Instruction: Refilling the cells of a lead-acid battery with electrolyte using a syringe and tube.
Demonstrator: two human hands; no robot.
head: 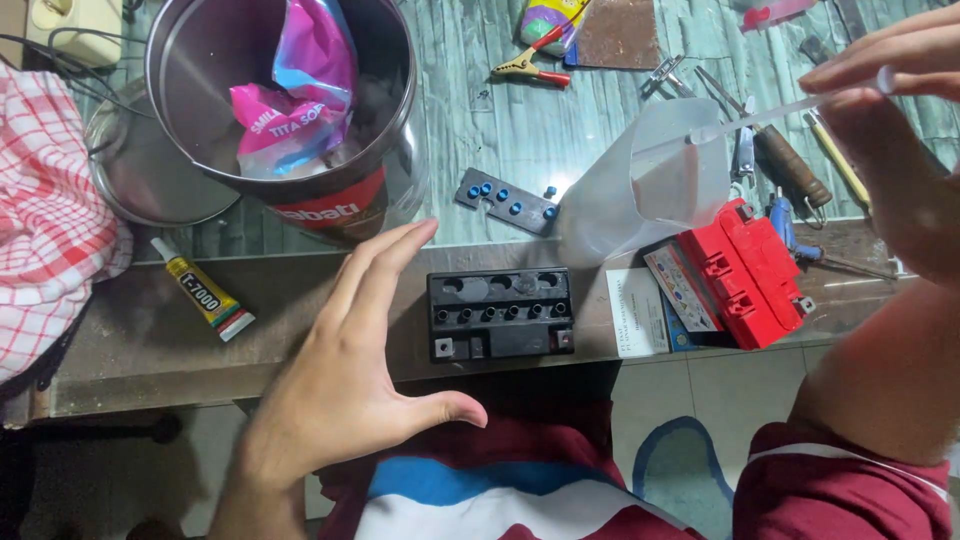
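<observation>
Left hand (pixel 345 385) open — right hand (pixel 900 110) pinching tube (pixel 770 112)

A glue tube (pixel 203 292) is lying on my desk (pixel 130 340) beside a checked cloth (pixel 45 220); pliers (pixel 532 62) are resting farther back.

I see the surface (pixel 150 345) carrying a black battery (pixel 500 313), red battery (pixel 745 272), glue tube (pixel 203 291), blue-capped strip (pixel 507 201), steel tin (pixel 285 110) and hand tools (pixel 790 165).
</observation>
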